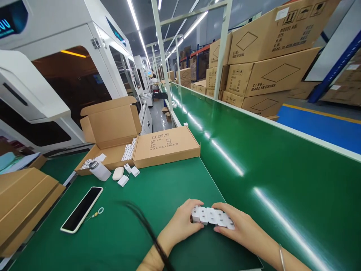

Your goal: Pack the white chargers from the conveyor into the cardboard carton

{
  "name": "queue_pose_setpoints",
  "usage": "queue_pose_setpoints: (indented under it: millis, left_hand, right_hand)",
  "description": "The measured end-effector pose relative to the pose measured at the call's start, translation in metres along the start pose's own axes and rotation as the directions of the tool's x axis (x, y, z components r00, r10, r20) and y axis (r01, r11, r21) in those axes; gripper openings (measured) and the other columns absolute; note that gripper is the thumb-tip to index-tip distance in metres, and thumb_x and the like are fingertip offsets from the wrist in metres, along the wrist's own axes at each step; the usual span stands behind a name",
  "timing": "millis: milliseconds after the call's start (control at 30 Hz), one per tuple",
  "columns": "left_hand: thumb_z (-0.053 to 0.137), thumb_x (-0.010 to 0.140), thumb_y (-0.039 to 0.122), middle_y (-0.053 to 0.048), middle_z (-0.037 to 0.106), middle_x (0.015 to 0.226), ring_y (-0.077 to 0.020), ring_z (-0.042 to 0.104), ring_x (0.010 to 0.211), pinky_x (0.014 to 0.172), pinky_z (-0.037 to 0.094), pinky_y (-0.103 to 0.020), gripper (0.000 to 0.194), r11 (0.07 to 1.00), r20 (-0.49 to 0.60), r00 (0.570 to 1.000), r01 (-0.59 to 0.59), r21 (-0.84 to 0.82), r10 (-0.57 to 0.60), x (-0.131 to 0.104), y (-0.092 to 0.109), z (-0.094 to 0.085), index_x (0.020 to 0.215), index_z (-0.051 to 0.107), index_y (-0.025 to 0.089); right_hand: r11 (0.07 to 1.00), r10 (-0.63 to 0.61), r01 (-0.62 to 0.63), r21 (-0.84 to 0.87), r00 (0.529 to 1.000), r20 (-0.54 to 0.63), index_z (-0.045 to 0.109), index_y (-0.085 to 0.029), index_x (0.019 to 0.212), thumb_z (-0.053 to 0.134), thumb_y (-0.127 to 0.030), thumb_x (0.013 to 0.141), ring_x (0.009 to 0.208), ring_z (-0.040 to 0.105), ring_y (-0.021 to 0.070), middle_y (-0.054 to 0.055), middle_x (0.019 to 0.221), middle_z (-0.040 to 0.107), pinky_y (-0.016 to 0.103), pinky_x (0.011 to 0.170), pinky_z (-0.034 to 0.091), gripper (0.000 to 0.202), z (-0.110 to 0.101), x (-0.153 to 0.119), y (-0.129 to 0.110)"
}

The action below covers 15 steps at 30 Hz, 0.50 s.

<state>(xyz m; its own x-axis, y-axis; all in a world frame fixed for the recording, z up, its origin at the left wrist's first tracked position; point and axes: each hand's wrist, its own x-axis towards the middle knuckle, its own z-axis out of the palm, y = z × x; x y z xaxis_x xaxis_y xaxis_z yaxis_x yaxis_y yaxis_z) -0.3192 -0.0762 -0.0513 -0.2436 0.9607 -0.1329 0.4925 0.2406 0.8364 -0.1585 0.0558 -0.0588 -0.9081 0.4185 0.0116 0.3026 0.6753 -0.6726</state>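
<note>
Several white charger plugs [212, 215] are pressed together in two rows, their small metal openings facing up. My left hand [186, 220] grips the left end of the group, thumb in front and fingers behind. Around the right end, my right hand [235, 222] closes in the same way. Both hands are just above the green tabletop [158, 188], near its right edge. Loose white plugs [123, 181] lie farther off, beside a white rounded case [118, 173] and a white bottle [100, 170] with a metal top.
An open carton [108, 128] with rows of white plugs stands next to a closed carton [166, 146]. A phone [81, 209] lies at the left. The green conveyor belt [254, 158] runs along the right; stacked boxes [267, 71] stand beyond. White machines [113, 22] line the left.
</note>
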Motion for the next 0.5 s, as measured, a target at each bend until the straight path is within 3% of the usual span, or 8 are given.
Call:
queue_pose_setpoints:
  millis: [100, 233, 400, 500]
  left_hand:
    - [0.062, 0.06, 0.01, -0.003, 0.056, 0.106, -0.0149, 0.055, 0.083, 0.075, 0.045, -0.027, 0.072, 0.996, -0.013, 1.0, 0.007, -0.092, -0.008, -0.003, -0.005, 0.003, 0.126, 0.037, 0.021]
    - [0.061, 0.061, 0.011, -0.001, 0.057, 0.104, -0.015, 0.055, 0.083, 0.077, 0.045, -0.028, 0.073, 0.993, -0.026, 1.0, -0.016, -0.119, 0.013, 0.0, -0.01, 0.007, 0.128, 0.036, 0.025]
    - [0.058, 0.063, 0.01, -0.002, 0.055, 0.112, -0.0178, 0.053, 0.097, 0.089, 0.042, -0.033, 0.076, 0.993, -0.057, 0.997, -0.064, -0.102, 0.058, 0.0, -0.013, 0.009, 0.132, 0.03, 0.025]
    - [0.059, 0.061, 0.012, -0.006, 0.042, 0.129, -0.0211, 0.047, 0.107, 0.094, 0.039, -0.036, 0.086, 0.995, -0.042, 0.997, -0.068, -0.077, 0.065, -0.005, -0.012, 0.007, 0.136, 0.02, 0.024]
  right_hand:
    - [1.0, -0.006, 0.007, -0.011, 0.996, 0.086, 0.046, -0.024, 0.109, 0.06, -0.019, 0.061, 0.085, 0.058, 0.0201, 0.004, 0.105, 0.06, 0.028, 0.07, 0.048, 0.051, -0.008, -0.004, 0.001]
    - [0.991, -0.017, 0.029, -0.133, 0.996, 0.091, 0.041, -0.024, 0.119, 0.066, -0.025, 0.06, 0.092, 0.056, 0.0264, 0.008, 0.111, 0.056, 0.036, 0.071, 0.047, 0.064, -0.023, -0.005, -0.008]
    - [0.858, -0.284, 0.313, -0.408, 0.95, 0.133, 0.046, -0.018, 0.114, 0.065, -0.036, 0.071, 0.092, 0.056, 0.0251, 0.011, 0.103, 0.059, 0.037, 0.072, 0.047, 0.051, -0.016, 0.009, -0.028]
    - [0.815, -0.312, 0.362, -0.453, 0.932, 0.183, 0.042, -0.016, 0.12, 0.067, -0.034, 0.072, 0.088, 0.057, 0.0238, 0.01, 0.103, 0.059, 0.035, 0.07, 0.048, 0.057, -0.005, 0.019, -0.037]
